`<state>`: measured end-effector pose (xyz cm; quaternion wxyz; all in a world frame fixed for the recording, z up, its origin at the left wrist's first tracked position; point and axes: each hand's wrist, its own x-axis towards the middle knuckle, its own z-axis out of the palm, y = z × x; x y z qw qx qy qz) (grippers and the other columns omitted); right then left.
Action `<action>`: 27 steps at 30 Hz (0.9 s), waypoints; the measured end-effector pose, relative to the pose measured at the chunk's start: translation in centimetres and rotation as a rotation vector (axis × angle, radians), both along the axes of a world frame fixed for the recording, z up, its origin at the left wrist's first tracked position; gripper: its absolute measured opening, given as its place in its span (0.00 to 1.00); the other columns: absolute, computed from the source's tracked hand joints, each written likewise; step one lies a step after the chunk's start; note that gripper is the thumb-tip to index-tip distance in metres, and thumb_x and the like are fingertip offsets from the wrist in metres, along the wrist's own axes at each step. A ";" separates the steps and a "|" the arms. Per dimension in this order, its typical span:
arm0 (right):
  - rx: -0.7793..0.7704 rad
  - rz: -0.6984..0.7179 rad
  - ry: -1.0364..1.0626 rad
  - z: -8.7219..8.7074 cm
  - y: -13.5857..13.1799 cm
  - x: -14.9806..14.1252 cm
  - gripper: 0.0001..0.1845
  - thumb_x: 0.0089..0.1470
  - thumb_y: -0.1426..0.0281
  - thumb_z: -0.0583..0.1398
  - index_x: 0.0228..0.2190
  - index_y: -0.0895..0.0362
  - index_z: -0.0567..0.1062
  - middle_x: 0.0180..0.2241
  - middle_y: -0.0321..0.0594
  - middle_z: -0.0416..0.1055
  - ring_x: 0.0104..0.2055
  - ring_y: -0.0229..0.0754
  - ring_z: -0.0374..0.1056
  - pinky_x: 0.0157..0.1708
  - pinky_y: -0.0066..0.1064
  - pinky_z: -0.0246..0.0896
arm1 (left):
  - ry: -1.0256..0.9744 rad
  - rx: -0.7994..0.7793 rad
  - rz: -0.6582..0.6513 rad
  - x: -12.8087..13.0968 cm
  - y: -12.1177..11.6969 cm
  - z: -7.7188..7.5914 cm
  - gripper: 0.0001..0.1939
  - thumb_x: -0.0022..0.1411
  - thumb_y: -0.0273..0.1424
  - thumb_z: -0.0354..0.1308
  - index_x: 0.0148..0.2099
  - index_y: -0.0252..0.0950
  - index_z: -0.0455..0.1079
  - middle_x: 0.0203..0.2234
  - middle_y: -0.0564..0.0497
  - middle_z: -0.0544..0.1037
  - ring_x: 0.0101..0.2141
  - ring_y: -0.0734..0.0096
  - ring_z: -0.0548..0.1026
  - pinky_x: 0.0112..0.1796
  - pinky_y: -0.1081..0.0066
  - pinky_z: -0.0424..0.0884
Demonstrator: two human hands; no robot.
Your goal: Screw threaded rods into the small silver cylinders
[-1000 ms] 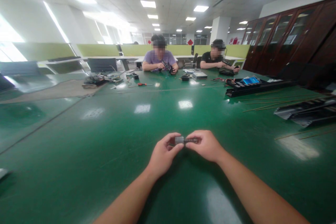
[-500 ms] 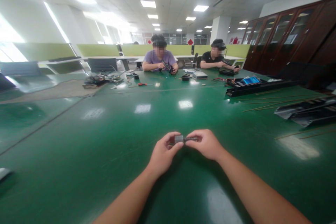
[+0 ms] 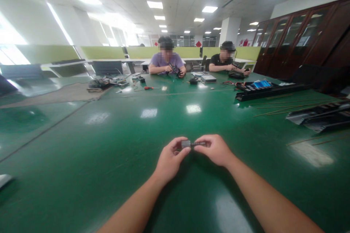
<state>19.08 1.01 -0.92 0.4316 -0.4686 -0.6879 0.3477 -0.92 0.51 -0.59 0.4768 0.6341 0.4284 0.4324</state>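
Observation:
Between the fingers of both hands is a small part: a grey metal cylinder (image 3: 186, 144) in line with a thin, dark, ribbed shaft (image 3: 194, 144). My left hand (image 3: 168, 160) pinches the cylinder with its thumb in front and fingers behind. On the other side, my right hand (image 3: 217, 150) grips the shaft between thumb and forefinger, partly covering it. The part is held level just above the green tabletop (image 3: 131, 131). Whether cylinder and shaft are one piece I cannot tell.
Across the table two people (image 3: 167, 60) handle dark devices. An orange screwdriver (image 3: 149, 88), a pile of parts (image 3: 100, 83) and a flat grey box (image 3: 208, 78) lie at the far side. To the right are black metal channels (image 3: 322, 116) and thin rods (image 3: 273, 112).
The two hands keep their grip on the cylinder and shaft. Beyond a very slight shift of the view, nothing clearly differs.

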 end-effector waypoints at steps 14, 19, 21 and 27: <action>-0.028 -0.013 0.004 0.2 -0.1 0.1 0.11 0.48 0.65 0.66 0.34 0.57 0.82 0.30 0.40 0.79 0.31 0.42 0.72 0.34 0.30 0.65 | 0.040 -0.002 0.059 0.0 -0.2 0.5 0.19 0.60 0.40 0.59 0.49 0.35 0.70 0.40 0.47 0.78 0.35 0.66 0.76 0.33 0.72 0.72; -0.035 -0.024 -0.016 0.3 -0.1 0.1 0.11 0.48 0.64 0.66 0.34 0.57 0.82 0.29 0.40 0.78 0.29 0.41 0.70 0.30 0.29 0.63 | 0.042 -0.004 0.072 0.1 -0.3 0.8 0.18 0.60 0.40 0.58 0.48 0.35 0.70 0.38 0.49 0.78 0.31 0.69 0.75 0.31 0.73 0.71; -0.035 -0.027 -0.023 0.3 -0.1 0.1 0.11 0.48 0.64 0.66 0.34 0.57 0.82 0.28 0.40 0.78 0.27 0.40 0.69 0.28 0.28 0.62 | 0.039 0.001 0.078 0.1 -0.3 0.8 0.18 0.60 0.40 0.59 0.48 0.35 0.71 0.37 0.49 0.78 0.30 0.70 0.74 0.31 0.74 0.71; -0.039 -0.043 -0.034 0.4 -0.2 0.1 0.11 0.47 0.64 0.66 0.33 0.57 0.82 0.26 0.38 0.76 0.23 0.37 0.64 0.25 0.27 0.57 | 0.030 -0.001 0.089 0.1 -0.3 0.9 0.18 0.59 0.41 0.59 0.47 0.35 0.71 0.34 0.50 0.77 0.28 0.71 0.73 0.30 0.74 0.70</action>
